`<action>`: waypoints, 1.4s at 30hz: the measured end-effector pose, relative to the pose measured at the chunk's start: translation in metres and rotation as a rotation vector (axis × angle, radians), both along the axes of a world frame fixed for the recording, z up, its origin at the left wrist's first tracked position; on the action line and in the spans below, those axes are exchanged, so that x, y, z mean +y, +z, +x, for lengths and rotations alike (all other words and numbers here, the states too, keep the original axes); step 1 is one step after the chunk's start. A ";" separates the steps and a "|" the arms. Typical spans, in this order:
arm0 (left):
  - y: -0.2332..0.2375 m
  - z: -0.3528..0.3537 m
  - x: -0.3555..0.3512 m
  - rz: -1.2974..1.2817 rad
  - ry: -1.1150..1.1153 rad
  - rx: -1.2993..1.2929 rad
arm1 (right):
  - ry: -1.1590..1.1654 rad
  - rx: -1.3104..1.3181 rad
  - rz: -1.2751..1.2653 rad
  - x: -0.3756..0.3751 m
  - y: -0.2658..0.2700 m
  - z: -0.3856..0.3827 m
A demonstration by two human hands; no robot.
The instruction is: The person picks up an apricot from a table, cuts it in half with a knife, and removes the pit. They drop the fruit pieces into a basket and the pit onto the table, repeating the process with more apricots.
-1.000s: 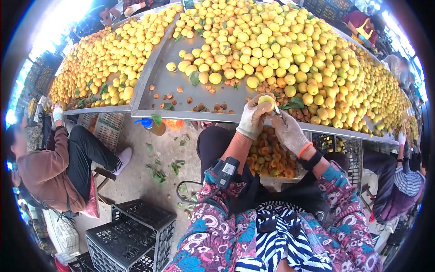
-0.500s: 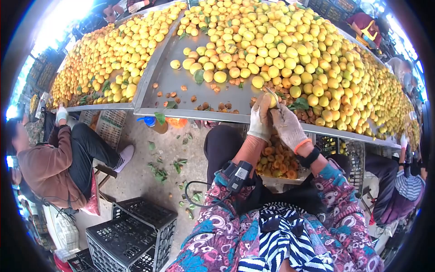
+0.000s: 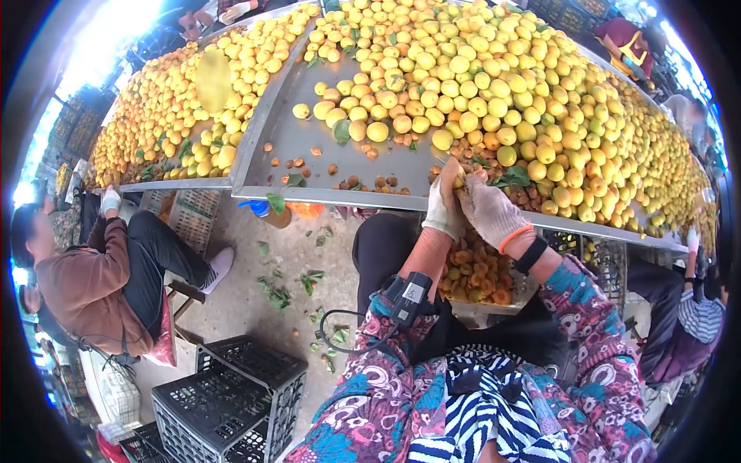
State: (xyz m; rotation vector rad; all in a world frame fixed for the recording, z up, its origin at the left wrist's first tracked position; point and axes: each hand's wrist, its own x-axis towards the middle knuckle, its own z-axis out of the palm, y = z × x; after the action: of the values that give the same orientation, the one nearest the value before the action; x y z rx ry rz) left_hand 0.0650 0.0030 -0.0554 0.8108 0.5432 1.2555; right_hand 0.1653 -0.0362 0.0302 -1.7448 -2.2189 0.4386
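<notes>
My left hand (image 3: 445, 204), in a pale glove with the fingertips showing, is closed around an apricot (image 3: 461, 180) at the table's front edge. Only a sliver of the fruit shows between the fingers. Pressed against it from the right is my gloved right hand (image 3: 491, 208), its fingers curled; what they grip is hidden. Just beyond both hands lies a heap of yellow apricots (image 3: 494, 85) on the metal table (image 3: 297, 131). Apricot pits (image 3: 380, 184) are scattered along its front edge. Below the hands, between my knees, a container holds opened apricot halves (image 3: 478, 270).
A raised metal divider (image 3: 266, 100) splits the table. Black plastic crates (image 3: 224, 401) stand on the floor at lower left. A seated person in a brown jacket (image 3: 85, 270) works at the left; another sits at the right. Leaves (image 3: 278, 293) litter the floor.
My hands have closed further over the apricot, and the thin pale strip that showed above it is now out of sight. The whole view has shifted slightly.
</notes>
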 end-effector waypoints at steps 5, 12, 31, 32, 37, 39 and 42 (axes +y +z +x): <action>0.010 0.005 -0.006 -0.156 0.106 -0.224 | 0.041 0.276 -0.029 0.004 -0.006 -0.001; -0.050 0.022 0.020 -0.105 0.263 -0.323 | 0.329 0.003 0.498 0.021 -0.067 0.007; -0.100 0.058 0.069 0.005 0.314 -0.713 | 0.059 0.956 -0.217 0.037 -0.111 0.022; -0.101 0.060 0.071 0.033 0.345 -0.688 | 0.019 0.981 -0.243 0.027 -0.096 0.017; -0.081 0.056 0.056 0.020 0.330 -0.460 | -0.028 0.774 -0.066 0.026 -0.107 0.024; -0.064 0.048 0.042 -0.069 0.202 -0.640 | -0.035 0.799 -0.086 0.024 -0.102 0.022; -0.078 0.054 0.043 -0.193 0.273 -0.765 | -0.078 0.993 -0.257 0.007 -0.064 0.006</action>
State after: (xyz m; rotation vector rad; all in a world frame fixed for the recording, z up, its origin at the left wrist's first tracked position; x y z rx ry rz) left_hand 0.1190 0.0464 -0.1336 0.0568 0.1431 1.6110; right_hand 0.1713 -0.0295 -0.0340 -1.2543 -1.4056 1.2749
